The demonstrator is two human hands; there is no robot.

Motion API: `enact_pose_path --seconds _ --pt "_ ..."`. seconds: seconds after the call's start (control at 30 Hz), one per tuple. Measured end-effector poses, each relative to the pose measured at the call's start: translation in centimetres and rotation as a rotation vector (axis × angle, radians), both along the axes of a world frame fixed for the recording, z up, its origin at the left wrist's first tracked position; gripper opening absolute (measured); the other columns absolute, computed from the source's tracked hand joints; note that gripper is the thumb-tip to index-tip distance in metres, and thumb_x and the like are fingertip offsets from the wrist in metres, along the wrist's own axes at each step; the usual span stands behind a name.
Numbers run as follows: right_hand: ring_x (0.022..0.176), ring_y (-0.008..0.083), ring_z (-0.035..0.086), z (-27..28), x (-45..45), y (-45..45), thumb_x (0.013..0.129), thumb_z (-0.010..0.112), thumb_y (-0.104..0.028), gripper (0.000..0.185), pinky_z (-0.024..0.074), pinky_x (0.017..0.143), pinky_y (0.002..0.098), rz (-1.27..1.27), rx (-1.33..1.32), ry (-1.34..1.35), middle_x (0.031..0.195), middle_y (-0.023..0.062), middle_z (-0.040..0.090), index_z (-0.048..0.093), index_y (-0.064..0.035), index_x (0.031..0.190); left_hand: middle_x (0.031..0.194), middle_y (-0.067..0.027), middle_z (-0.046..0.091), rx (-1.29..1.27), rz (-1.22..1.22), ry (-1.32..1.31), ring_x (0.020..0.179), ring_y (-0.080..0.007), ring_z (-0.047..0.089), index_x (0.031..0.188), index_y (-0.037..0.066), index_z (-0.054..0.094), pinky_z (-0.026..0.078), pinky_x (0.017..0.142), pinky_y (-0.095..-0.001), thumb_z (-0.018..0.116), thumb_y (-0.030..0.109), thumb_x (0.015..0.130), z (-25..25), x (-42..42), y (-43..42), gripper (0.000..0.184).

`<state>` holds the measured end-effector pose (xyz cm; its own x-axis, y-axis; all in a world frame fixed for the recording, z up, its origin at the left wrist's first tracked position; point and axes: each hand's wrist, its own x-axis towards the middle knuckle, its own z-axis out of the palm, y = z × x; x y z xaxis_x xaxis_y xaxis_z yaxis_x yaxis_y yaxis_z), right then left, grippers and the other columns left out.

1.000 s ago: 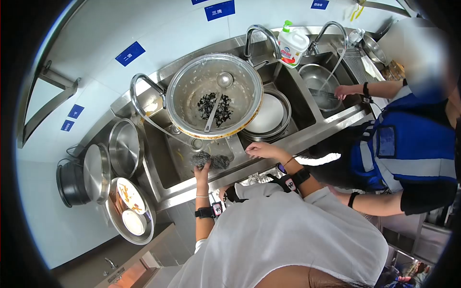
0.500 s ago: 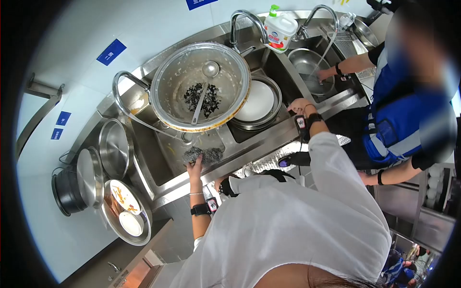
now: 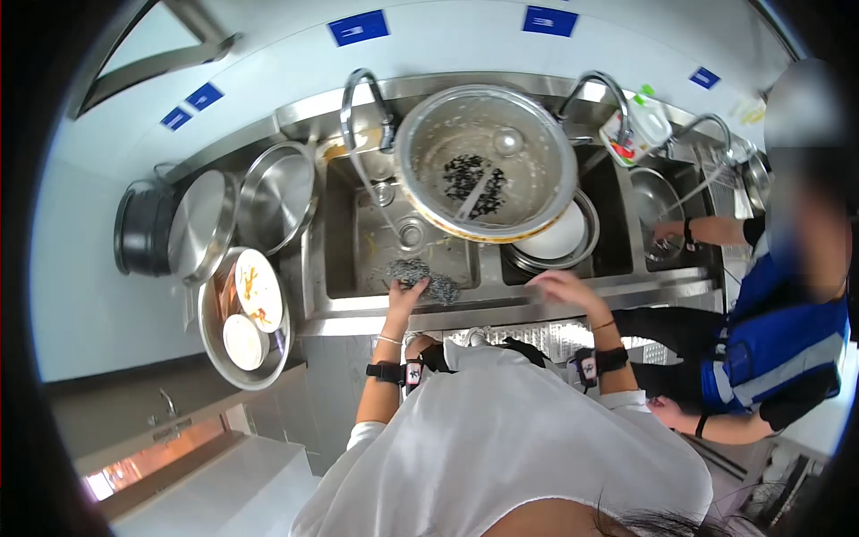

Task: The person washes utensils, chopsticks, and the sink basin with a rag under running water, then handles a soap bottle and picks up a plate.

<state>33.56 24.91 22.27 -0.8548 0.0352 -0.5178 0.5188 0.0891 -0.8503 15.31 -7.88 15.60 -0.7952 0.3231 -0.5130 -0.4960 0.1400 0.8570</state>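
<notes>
My left hand [image 3: 405,295] is closed on a grey steel wool scrubber [image 3: 409,270] over the front of the left sink basin [image 3: 358,277]. A second grey clump [image 3: 444,288] touches it on the right. My right hand [image 3: 568,290], slightly blurred, hovers at the front rim with fingers stretched out and nothing visible in them. Just behind it, a white plate [image 3: 552,237] lies in a round steel pan [image 3: 586,234] in the middle basin. A large dirty pot [image 3: 420,192] rests across both basins, holding dark scraps and a ladle [image 3: 483,183].
Steel pans [image 3: 277,192] and a black pot [image 3: 143,228] stand left, near a basin [image 3: 210,336] of soiled dishes. Faucets [image 3: 387,125] line the back, with a detergent jug [image 3: 637,130]. At right, a co-worker's hand [image 3: 667,231] is in a steel bowl [image 3: 644,188] under running water.
The view has swung right and levelled. My right hand has come left along the sink's front edge, its fingers now stretched out. My left hand still holds the scrubber.
</notes>
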Motion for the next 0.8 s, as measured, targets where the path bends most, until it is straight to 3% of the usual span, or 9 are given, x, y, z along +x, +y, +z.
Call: enact_pose_path --seconds 0.13,0.27,0.37,0.47,0.53,0.63,0.7,0.77,0.8 --pt "0.075 0.0149 0.061 2.0 -5.2 -9.9 0.087 0.059 -0.025 0.033 0.0499 0.066 0.0289 0.222 0.081 0.298 0.088 0.0061 0.061 0.056 -0.0121 0.117 0.101 -0.0124 0.063 0.052 -0.035 -0.027 0.088 -0.0176 0.061 0.11 -0.009 0.047 0.049 0.08 -0.0297 0.077 0.017 0.073 2.1 -0.6 -1.2 0.054" --pt "0.077 0.0209 0.06 3.0 -9.1 -16.3 0.078 0.068 -0.031 0.053 0.049 0.068 0.0316 0.32 0.548 0.456 0.093 0.0088 0.054 0.048 -0.0097 0.122 0.105 -0.0109 0.062 -0.013 -0.151 -0.046 0.098 -0.0184 0.058 0.118 -0.005 0.048 0.045 0.087 -0.0298 0.075 0.029 0.074 5.2 -0.8 -2.9 0.061" --pt "0.079 0.0264 0.059 2.7 -11.2 -19.3 0.071 0.072 -0.038 0.059 0.0485 0.07 0.0384 0.375 0.716 0.368 0.095 0.0119 0.052 0.048 -0.009 0.116 0.095 -0.0056 0.061 0.018 -0.137 -0.126 0.083 -0.0105 0.055 0.114 -0.002 0.049 0.044 0.07 -0.0245 0.073 0.034 0.074 5.3 -1.0 -4.5 0.059" --pt "0.072 0.0254 0.058 1.6 -12.7 -22.0 0.07 0.074 -0.037 0.057 0.0478 0.065 0.0368 0.298 0.806 0.435 0.086 0.0111 0.054 0.05 -0.0082 0.113 0.085 0.0004 0.057 0.07 -0.144 -0.22 0.069 -0.0043 0.045 0.111 0.002 0.051 0.036 0.059 -0.0211 0.071 0.036 0.076 6.1 -1.9 -6.3 0.052" --pt "0.065 0.02 0.056 1.0 -13.8 -23.0 0.071 0.075 -0.035 0.055 0.045 0.058 0.0336 0.248 0.641 0.425 0.078 0.0086 0.054 0.051 -0.0063 0.111 0.083 0.001 0.056 0.08 -0.151 -0.212 0.067 -0.0043 0.043 0.111 0.004 0.051 0.036 0.061 -0.0211 0.07 0.037 0.077 6.1 -2.8 -7.6 0.052" --pt "0.059 0.0114 0.05 -0.1 -15.7 -23.8 0.072 0.075 -0.031 0.051 0.0385 0.049 0.0286 0.172 0.384 0.266 0.068 0.004 0.052 0.052 -0.0031 0.108 0.09 -0.0013 0.059 0.111 -0.237 -0.255 0.076 -0.0077 0.051 0.116 0.003 0.05 0.039 0.07 -0.0203 0.069 0.041 0.077 7.1 -4.7 -9.8 0.058" --pt "0.057 0.0035 0.044 -1.3 -17.2 -24.4 0.075 0.075 -0.027 0.05 0.0303 0.044 0.0227 0.123 0.237 0.192 0.07 -0.0005 0.051 0.05 0.0 0.11 0.098 -0.0039 0.06 0.103 -0.14 -0.195 0.087 -0.0112 0.055 0.12 0.004 0.049 0.04 0.078 -0.0209 0.068 0.043 0.077 7.4 -4.9 -11.0 0.061" --pt "0.055 0.0037 0.042 -0.6 -18.1 -25.3 0.075 0.075 -0.026 0.052 0.0291 0.044 0.0214 -0.105 -0.005 0.056 0.07 -0.0018 0.05 0.049 -0.001 0.112 0.113 -0.0096 0.059 0.09 -0.14 -0.086 0.105 -0.0192 0.056 0.128 0.003 0.046 0.04 0.091 -0.0267 0.063 0.039 0.083 8.7 -5.6 -12.4 0.06" --pt "0.054 0.0039 0.041 0.4 -18.5 -26.0 0.075 0.075 -0.025 0.053 0.0284 0.044 0.0208 -0.214 -0.129 -0.018 0.071 -0.0025 0.05 0.048 -0.0015 0.113 0.111 -0.0108 0.06 0.073 -0.175 0.0 0.103 -0.0193 0.057 0.128 0.001 0.045 0.041 0.09 -0.0281 0.063 0.036 0.084 8.3 -6.1 -13.4 0.059"
